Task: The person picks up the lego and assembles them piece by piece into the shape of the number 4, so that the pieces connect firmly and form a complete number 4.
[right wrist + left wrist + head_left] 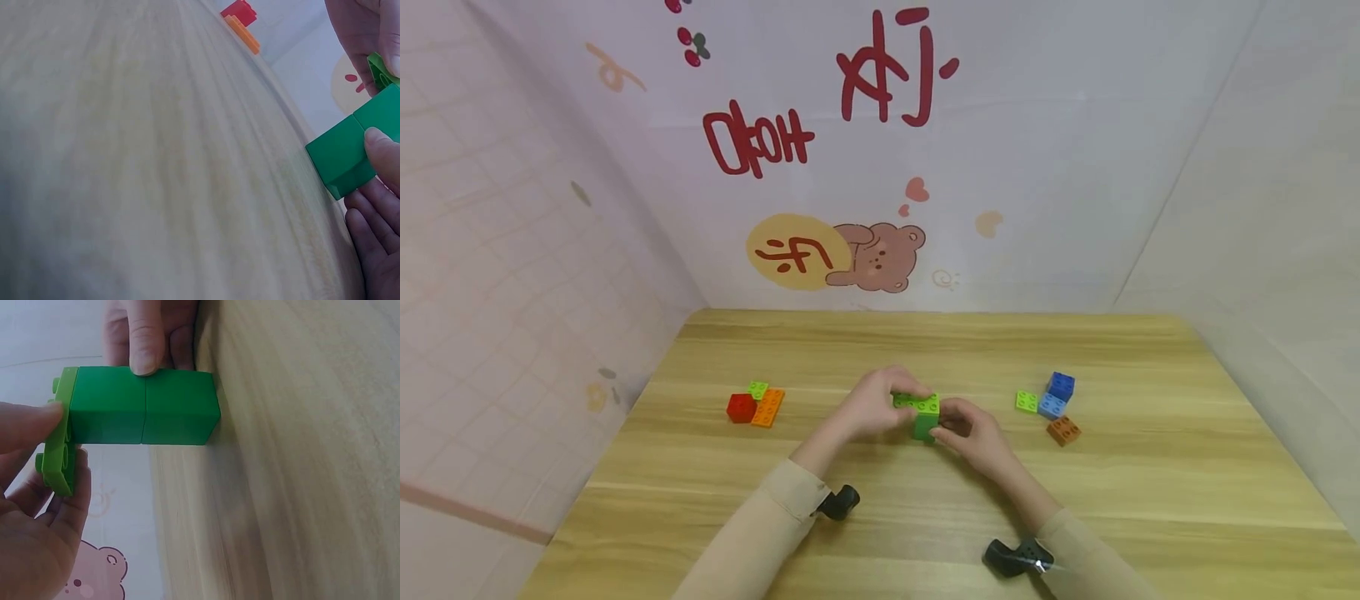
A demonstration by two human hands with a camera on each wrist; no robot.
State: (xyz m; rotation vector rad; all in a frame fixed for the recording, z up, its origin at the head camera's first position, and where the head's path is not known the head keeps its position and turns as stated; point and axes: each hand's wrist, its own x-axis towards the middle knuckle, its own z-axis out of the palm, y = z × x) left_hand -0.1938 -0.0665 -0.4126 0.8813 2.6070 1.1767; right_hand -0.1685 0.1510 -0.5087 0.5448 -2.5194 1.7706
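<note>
Two dark green toy building bricks are stacked upright near the middle of the table. A light green flat studded brick sits across their top and juts out to the left. My left hand pinches that flat brick at its overhanging end, thumb on the studs and fingers beneath. My right hand holds the dark green stack from the right, its thumb on one face around the seam and its fingers at the lower part. The head view hides much of the stack behind the hands.
On the left of the table lie a red brick, an orange flat brick and a small light green one. To the right are a blue brick, a light blue one, a light green one and a brown one.
</note>
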